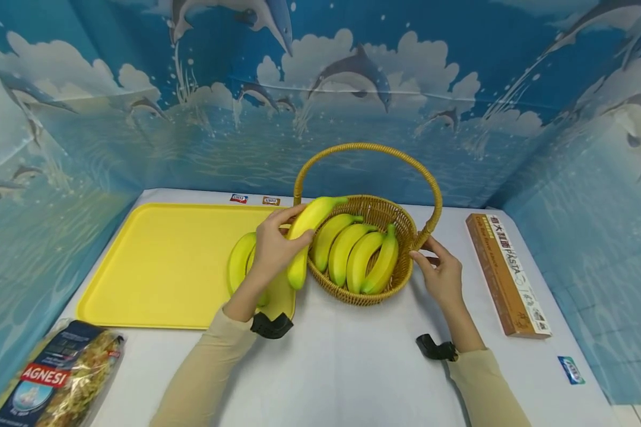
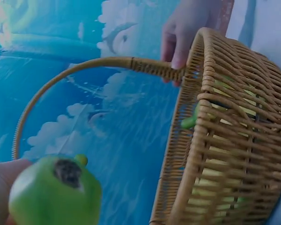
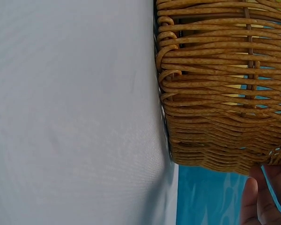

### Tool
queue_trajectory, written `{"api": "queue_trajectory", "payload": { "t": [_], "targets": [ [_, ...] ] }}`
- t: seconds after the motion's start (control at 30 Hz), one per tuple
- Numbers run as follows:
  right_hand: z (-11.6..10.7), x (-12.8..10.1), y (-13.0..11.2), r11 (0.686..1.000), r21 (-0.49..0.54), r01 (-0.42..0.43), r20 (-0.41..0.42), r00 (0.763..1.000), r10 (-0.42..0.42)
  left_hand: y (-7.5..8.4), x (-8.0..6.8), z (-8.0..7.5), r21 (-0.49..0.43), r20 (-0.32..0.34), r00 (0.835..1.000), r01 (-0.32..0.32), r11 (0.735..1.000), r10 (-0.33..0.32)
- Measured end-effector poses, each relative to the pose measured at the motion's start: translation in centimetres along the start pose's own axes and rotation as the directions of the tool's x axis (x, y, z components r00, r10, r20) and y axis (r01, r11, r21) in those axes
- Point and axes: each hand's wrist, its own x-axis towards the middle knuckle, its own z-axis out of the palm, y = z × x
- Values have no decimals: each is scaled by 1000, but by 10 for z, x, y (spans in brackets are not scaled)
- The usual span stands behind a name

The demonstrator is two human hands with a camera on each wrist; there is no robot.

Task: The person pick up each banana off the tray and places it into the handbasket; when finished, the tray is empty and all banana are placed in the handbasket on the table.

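My left hand (image 1: 267, 246) holds a yellow banana (image 1: 316, 214) over the left rim of a wicker basket (image 1: 360, 300). In the left wrist view, that banana's green, dark-tipped end (image 2: 56, 192) shows close up. Several bananas (image 1: 347, 252) lie side by side inside the basket. At the right side, my right hand (image 1: 442, 276) pinches the basket where its tall arched handle (image 1: 367, 146) meets the rim. The right wrist view has the right fingers (image 3: 264, 199) at the wicker edge. Beneath my left forearm, more bananas (image 1: 239, 261) rest on a yellow tray (image 1: 160, 267), partly hidden.
A bag of Agnesi pasta (image 1: 59, 376) lies at the front left. A long pasta box (image 1: 507, 276) stands to the right of the basket. Small packets, one of them blue and green (image 1: 571, 370), lie on the white tabletop (image 1: 352, 367). A dolphin-print curtain (image 1: 320, 118) encloses the table.
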Motion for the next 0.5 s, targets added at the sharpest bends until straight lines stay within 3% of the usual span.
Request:
{"api": "queue_trajectory", "payload": {
  "t": [0.23,0.5],
  "targets": [
    [0,1,7,1000,-5,0,-7,1000,0,-4,32,46,104,56,997,-55,993,50],
    [5,0,41,1000,-6,-23,1,1000,23,-27,51,68,194,87,996,-25,981,8]
  ]
}}
